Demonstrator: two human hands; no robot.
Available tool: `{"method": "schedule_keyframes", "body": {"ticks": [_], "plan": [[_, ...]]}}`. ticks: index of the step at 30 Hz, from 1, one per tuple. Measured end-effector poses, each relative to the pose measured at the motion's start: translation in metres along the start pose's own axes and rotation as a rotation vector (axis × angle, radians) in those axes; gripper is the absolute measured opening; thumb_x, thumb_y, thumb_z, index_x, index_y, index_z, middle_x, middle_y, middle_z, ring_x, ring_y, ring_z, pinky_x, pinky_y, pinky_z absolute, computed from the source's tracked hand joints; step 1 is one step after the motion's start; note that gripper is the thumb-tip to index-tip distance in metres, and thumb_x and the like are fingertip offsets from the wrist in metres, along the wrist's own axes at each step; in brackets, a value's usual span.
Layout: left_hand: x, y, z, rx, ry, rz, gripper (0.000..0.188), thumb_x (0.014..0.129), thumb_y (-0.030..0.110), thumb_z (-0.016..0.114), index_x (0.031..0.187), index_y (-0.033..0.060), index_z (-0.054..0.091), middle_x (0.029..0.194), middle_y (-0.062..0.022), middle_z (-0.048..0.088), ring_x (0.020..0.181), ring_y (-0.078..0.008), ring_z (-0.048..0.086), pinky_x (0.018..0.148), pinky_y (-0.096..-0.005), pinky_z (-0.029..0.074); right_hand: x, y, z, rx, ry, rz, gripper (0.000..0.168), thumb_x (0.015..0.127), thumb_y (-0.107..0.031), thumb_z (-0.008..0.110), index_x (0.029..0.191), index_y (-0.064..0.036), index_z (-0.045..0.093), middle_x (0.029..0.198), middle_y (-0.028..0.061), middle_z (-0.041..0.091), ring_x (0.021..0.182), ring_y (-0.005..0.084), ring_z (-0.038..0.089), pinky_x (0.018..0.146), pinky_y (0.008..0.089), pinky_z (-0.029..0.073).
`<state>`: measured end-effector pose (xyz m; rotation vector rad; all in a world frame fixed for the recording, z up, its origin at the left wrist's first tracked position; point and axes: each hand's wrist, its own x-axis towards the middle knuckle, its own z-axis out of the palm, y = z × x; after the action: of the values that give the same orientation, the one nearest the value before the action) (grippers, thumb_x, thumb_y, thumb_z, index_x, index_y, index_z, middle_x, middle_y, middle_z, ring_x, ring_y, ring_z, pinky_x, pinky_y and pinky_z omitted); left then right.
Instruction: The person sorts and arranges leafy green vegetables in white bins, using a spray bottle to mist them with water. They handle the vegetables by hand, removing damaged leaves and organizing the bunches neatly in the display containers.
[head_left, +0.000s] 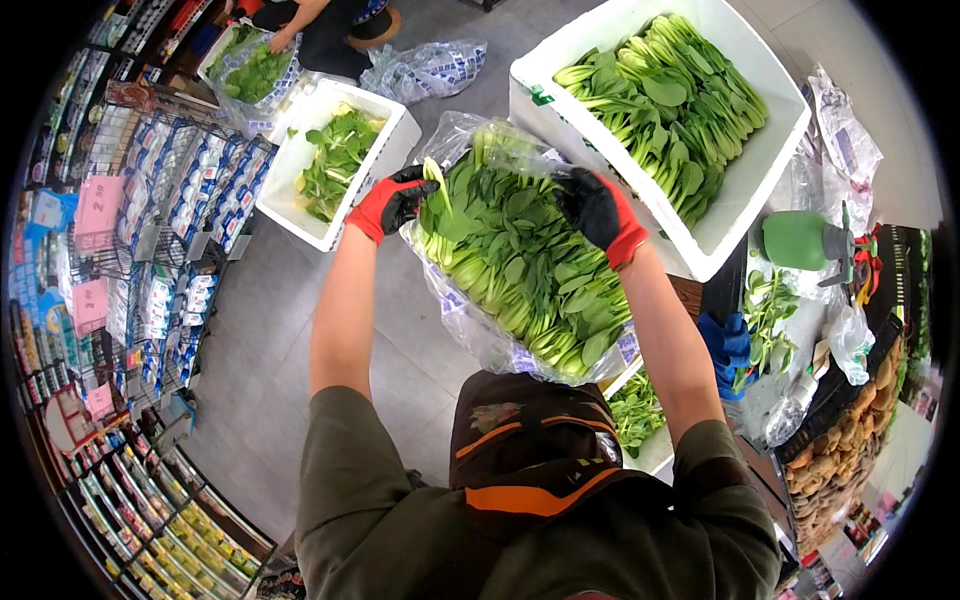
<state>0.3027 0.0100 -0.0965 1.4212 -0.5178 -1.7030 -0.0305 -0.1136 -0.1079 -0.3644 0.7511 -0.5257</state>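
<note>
A head of leafy greens (435, 180), like choy sum with pale stems, is pinched between the thumb and fingers of my left hand (391, 202). Both hands wear red gloves with black-coated fingers. Before me is a crate lined with clear printed plastic film (457, 307) and packed with rows of the same greens (525, 240). My right hand (596, 214) is at the crate's right side, its curled fingers against the greens and the film's edge. Whether those fingers grip anything is hidden.
Right of the crate stands a white foam box (772, 172) of stacked greens. Another foam box (274, 199) holds loose leaves at left. A person's hand (281, 39) touches greens farther off. A green spray bottle (795, 240) stands right; store shelves (172, 187) line the left.
</note>
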Motion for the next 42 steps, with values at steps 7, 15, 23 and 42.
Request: {"method": "schedule_keyframes", "body": {"ticks": [7,15,23,42], "plan": [[-0.021,-0.009,0.050,-0.333,-0.121,-0.005,0.025,0.083,0.012,0.068,0.107,0.0141,0.061,0.067,0.0079,0.051,0.048,-0.0026,0.042,0.043,-0.0185,0.034,-0.029,0.052,0.054,-0.599,-0.169,-0.238,0.047,0.086,-0.021,0.064,0.126,0.000,0.050,0.117,0.0066,0.059,0.105,0.0137,0.055,0.090,0.0303,0.046],[-0.044,0.007,0.146,0.142,-0.056,0.388,0.030,0.087,0.016,0.065,0.115,0.0069,0.060,0.080,0.0044,0.059,0.058,-0.0024,0.046,0.051,-0.0187,0.036,-0.100,0.024,0.079,-0.973,-0.047,-0.329,0.045,0.080,-0.011,0.068,0.122,0.000,0.054,0.106,0.0046,0.064,0.097,0.0096,0.056,0.088,0.0270,0.045],[-0.040,0.072,0.239,0.118,0.011,0.502,0.033,0.091,0.020,0.059,0.121,0.0083,0.057,0.095,0.0042,0.062,0.064,-0.0049,0.047,0.055,-0.0176,0.037,-0.124,-0.091,0.031,-0.628,0.100,-0.546,0.034,0.082,-0.013,0.064,0.113,0.000,0.060,0.094,0.0042,0.065,0.082,0.0095,0.058,0.074,0.0260,0.049],[-0.066,0.011,0.251,0.919,0.141,0.626,0.057,0.070,-0.012,0.048,0.124,0.0062,0.054,0.131,-0.0099,0.050,0.087,-0.0159,0.061,0.074,-0.0256,0.050,0.071,-0.264,-0.166,0.616,0.772,-0.764,0.028,0.085,-0.026,0.063,0.102,-0.004,0.061,0.099,0.0093,0.064,0.083,0.0238,0.062,0.075,0.0340,0.052]]}}
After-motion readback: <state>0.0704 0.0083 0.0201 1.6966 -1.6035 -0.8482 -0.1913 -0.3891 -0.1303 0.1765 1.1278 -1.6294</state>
